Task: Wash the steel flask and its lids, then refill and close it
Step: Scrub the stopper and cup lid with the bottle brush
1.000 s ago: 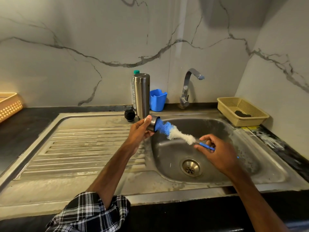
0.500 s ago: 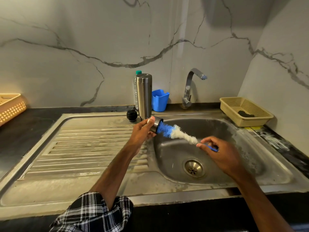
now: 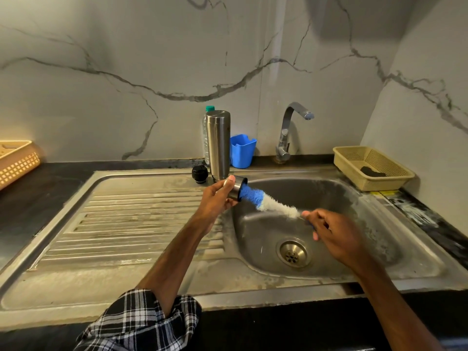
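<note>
My left hand [image 3: 215,201] grips a small steel cup lid [image 3: 237,187] over the left rim of the sink basin [image 3: 354,239], its mouth facing right. A blue and white bottle brush [image 3: 266,201] has its blue tip inside the lid. My right hand [image 3: 334,234] holds the brush's blue handle above the basin. The steel flask [image 3: 218,144] stands upside down at the back of the draining board. A black inner lid [image 3: 199,173] lies just left of the flask.
A clear plastic bottle [image 3: 205,133] with a green cap stands behind the flask. A blue cup [image 3: 241,151] sits beside the tap [image 3: 287,134]. A beige basket [image 3: 372,167] holding a dark scrubber is at the right. Another basket [image 3: 17,160] sits far left.
My right hand has slid up the handle toward the bristles and looks blurred, working the brush in the lid. The left hand keeps the lid in about the same place.
</note>
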The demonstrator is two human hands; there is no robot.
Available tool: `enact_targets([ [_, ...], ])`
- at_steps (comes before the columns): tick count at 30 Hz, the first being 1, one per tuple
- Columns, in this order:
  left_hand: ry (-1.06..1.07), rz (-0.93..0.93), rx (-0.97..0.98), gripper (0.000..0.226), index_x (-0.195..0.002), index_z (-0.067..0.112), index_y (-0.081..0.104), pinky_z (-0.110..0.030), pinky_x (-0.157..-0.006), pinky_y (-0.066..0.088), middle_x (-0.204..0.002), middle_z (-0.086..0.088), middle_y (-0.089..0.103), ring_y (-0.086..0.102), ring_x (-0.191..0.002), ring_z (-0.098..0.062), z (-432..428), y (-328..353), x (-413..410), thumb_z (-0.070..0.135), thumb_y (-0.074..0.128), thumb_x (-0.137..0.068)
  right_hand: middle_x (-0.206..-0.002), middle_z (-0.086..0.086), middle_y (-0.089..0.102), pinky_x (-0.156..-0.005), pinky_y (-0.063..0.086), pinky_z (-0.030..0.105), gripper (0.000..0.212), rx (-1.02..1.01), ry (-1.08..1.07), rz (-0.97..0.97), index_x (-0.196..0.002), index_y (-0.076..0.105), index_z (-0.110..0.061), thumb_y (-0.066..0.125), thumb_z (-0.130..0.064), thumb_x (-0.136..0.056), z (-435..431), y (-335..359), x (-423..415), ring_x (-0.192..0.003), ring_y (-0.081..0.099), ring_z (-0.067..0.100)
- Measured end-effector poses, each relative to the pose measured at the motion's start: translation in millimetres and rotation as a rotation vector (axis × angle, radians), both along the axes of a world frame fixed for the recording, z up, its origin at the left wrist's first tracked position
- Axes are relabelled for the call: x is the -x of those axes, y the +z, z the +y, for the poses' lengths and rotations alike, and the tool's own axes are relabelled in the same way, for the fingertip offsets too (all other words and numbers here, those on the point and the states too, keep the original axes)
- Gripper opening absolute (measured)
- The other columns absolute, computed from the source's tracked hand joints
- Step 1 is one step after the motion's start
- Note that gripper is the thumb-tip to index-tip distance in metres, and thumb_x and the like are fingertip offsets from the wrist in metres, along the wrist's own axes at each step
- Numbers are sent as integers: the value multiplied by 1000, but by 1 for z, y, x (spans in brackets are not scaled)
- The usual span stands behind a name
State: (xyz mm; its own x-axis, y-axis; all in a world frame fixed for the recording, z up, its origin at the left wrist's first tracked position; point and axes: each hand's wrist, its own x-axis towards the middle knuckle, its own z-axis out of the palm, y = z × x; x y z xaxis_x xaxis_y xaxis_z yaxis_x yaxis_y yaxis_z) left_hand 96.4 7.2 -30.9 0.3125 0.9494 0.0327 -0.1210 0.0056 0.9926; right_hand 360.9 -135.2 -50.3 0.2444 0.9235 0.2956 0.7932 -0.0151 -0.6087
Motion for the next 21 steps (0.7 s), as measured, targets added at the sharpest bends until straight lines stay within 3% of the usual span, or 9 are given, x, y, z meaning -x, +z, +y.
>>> enact_targets([
  [3, 22, -3, 24, 40, -109, 11, 73, -39, -94, 59, -103, -9, 77, 72, -106, -25, 3, -2, 1, 47, 59, -98, -76, -10, 67, -61, 50, 15, 19, -46, 2, 13, -92, 64, -31, 80, -35, -82, 1, -1, -2, -72, 64, -1],
  [5, 14, -6, 28, 41, -110, 10, 72, -37, -92, 60, -104, -9, 77, 72, -105, -23, 2, -2, 2, 47, 59, -98, -79, -15, 66, -64, 49, 9, 16, -115, -5, -16, -90, 69, -25, 81, -21, -80, 3, -2, -4, -78, 62, -7],
  [8, 2, 5, 23, 42, -111, 9, 71, -30, -86, 60, -105, -9, 77, 73, -103, -20, 3, -2, 2, 47, 57, -99, -64, -16, 64, -57, 47, 15, 9, -116, 13, -57, -82, 71, -27, 70, -28, -91, 2, -2, -2, -67, 63, -3],
  [10, 4, 14, 37, 41, -106, 10, 72, -27, -81, 60, -100, -7, 77, 73, -98, -19, 3, 0, 3, 47, 57, -99, -54, -13, 59, -56, 38, 21, 41, -35, 32, -101, -66, 65, -28, 50, -43, -101, 0, -3, 1, -59, 60, -1],
  [12, 0, 13, 44, 39, -101, 11, 72, -25, -78, 60, -94, -7, 76, 72, -92, -17, 1, 3, 4, 46, 57, -100, -50, -11, 56, -56, 33, 23, 55, 30, 37, -100, -59, 60, -26, 36, -50, -102, -3, 0, 6, -56, 57, -1],
  [15, -4, 10, 18, 38, -102, 11, 73, -28, -82, 61, -93, -6, 77, 72, -88, -13, 0, 3, 4, 45, 56, -101, -56, -13, 61, -55, 38, 23, 38, 16, 51, 7, -75, 66, -26, 48, -52, -97, -2, 0, 3, -53, 58, 1],
  [18, 9, 11, 35, 38, -103, 10, 72, -25, -77, 60, -94, -7, 77, 73, -89, -13, 1, 3, 5, 45, 56, -101, -74, -12, 66, -60, 50, 22, 17, -50, 51, -11, -93, 68, -29, 72, -44, -86, 1, -2, -2, -67, 63, 3],
  [21, -5, 6, 34, 38, -101, 9, 71, -22, -74, 59, -87, -2, 77, 74, -86, -10, 0, 4, 4, 43, 54, -102, -72, -18, 66, -64, 53, 24, 12, -129, 24, -84, -95, 74, -25, 69, -35, -90, 2, 0, -4, -69, 63, -2],
])
